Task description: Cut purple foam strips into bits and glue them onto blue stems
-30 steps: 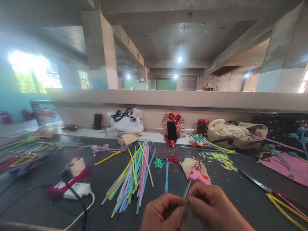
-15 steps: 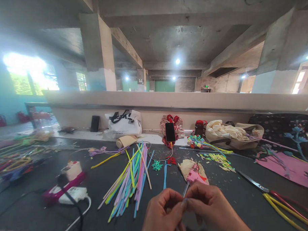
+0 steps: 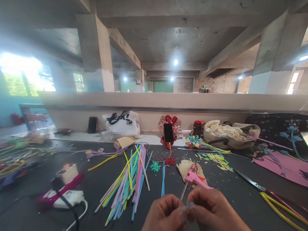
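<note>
My left hand [image 3: 165, 215] and my right hand [image 3: 213, 210] are close together at the bottom centre, both with fingers pinched. A small bluish piece [image 3: 190, 204] shows at my right fingertips. Whatever my left fingers hold is hidden behind them. Just beyond my hands, a pink glue gun [image 3: 195, 178] lies on a crumpled tan sheet [image 3: 181, 167]. A thin grey rod [image 3: 184, 191] lies between it and my fingers. Blue pipe cleaners [image 3: 163, 180] rest ahead of my left hand, with a bundle of mixed-colour pipe cleaners [image 3: 127, 183] further left.
Scissors [image 3: 251, 181] with red and yellow handles lie at right. Small green bits [image 3: 155, 166] and yellow bits [image 3: 216, 159] are scattered behind. A phone [image 3: 168, 133] leans at the back. A purple power strip [image 3: 73, 184] with cords sits at left.
My hands have moved slightly apart at the fingertips, and a bluish piece now shows at my right fingers. The whole view has shifted a little.
</note>
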`<state>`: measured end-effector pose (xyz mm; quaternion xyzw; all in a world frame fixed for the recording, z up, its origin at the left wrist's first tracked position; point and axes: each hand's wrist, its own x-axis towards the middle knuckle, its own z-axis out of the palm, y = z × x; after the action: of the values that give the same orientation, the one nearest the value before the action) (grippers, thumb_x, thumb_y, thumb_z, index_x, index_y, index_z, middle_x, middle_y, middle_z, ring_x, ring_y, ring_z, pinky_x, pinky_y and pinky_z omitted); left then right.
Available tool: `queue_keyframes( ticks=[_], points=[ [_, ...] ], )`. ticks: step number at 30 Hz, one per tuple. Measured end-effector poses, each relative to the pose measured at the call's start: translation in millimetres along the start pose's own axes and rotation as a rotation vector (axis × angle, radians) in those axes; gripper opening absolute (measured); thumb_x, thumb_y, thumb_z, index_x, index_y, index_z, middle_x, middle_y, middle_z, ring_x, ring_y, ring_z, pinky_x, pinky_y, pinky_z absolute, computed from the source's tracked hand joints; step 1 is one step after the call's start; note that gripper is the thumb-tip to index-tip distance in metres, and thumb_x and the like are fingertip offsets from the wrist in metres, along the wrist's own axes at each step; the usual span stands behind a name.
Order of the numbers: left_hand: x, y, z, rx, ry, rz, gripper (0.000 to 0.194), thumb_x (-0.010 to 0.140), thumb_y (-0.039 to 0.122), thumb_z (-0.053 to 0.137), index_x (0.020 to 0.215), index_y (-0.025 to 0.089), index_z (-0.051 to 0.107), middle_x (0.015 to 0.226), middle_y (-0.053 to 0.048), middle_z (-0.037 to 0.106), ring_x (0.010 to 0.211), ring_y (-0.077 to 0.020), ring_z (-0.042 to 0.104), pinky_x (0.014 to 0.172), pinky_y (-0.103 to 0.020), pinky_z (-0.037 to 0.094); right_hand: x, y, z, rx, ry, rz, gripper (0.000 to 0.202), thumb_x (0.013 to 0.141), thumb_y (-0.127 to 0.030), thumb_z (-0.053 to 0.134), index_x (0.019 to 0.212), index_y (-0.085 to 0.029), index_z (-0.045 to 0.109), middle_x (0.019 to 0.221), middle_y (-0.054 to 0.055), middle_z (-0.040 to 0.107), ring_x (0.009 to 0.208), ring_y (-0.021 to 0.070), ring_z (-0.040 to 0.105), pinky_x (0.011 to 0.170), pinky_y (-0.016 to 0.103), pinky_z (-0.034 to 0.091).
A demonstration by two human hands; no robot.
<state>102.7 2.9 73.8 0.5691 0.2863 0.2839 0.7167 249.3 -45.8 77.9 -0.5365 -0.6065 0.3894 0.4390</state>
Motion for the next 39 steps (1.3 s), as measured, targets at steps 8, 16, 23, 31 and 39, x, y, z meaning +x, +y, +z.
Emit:
queue_keyframes(
  ticks=[8, 16, 23, 31, 39],
  points=[
    [2, 3, 10.2, 0.202, 0.029, 0.053, 0.019, 0.059, 0.032, 0.057, 0.054, 0.017, 0.046, 0.046, 0.007, 0.038, 0.044, -0.0059, 0.031, 0.046, -0.019, 0.023, -13, -15, -21, -1.253, 0.177, -0.707, 0.012, 0.062, -0.008, 0.046, 0.056, -0.018, 0.046, 0.050, -0.003, 0.053, 0.039, 0.0092, 0.042, 0.039, 0.025, 0.017],
    [12, 2, 11.2, 0.585, 0.101, 0.104, 0.012, 0.062, 0.023, 0.045, 0.051, 0.018, 0.043, 0.048, 0.007, 0.035, 0.050, -0.0083, 0.032, 0.048, -0.021, 0.023, 0, -12, -29, -1.584, 0.105, -0.423, 0.018, 0.057, -0.006, 0.052, 0.068, -0.020, 0.053, 0.066, 0.003, 0.061, 0.051, 0.0178, 0.055, 0.042, 0.024, 0.027],
    [9, 5, 2.3, 0.581, 0.112, 0.110, 0.018, 0.064, 0.031, 0.048, 0.053, 0.018, 0.046, 0.049, 0.006, 0.038, 0.050, -0.0085, 0.034, 0.048, -0.020, 0.025, -10, -12, -51, -1.081, 0.076, -0.388, 0.023, 0.081, -0.017, 0.042, 0.100, -0.021, 0.055, 0.097, 0.006, 0.060, 0.082, 0.0139, 0.058, 0.066, 0.020, 0.042],
    [12, 9, 10.2, 0.652, 0.039, 0.098, 0.016, 0.064, 0.031, 0.046, 0.056, 0.017, 0.048, 0.050, 0.006, 0.036, 0.050, -0.0088, 0.032, 0.047, -0.021, 0.022, -19, -17, -37, -0.938, -0.056, -0.441, 0.022, 0.082, -0.023, 0.043, 0.069, -0.018, 0.059, 0.066, 0.002, 0.059, 0.059, 0.0101, 0.053, 0.050, 0.018, 0.034],
    [7, 19, -5.3, 0.643, 0.121, 0.157, 0.022, 0.067, 0.036, 0.049, 0.057, 0.017, 0.051, 0.050, 0.006, 0.039, 0.050, -0.0088, 0.034, 0.050, -0.020, 0.026, -21, -4, -65, -0.906, 0.171, -0.225, 0.036, 0.083, -0.026, 0.040, 0.050, -0.016, 0.049, 0.051, -0.001, 0.047, 0.047, 0.0089, 0.043, 0.045, 0.022, 0.027]
  ],
)
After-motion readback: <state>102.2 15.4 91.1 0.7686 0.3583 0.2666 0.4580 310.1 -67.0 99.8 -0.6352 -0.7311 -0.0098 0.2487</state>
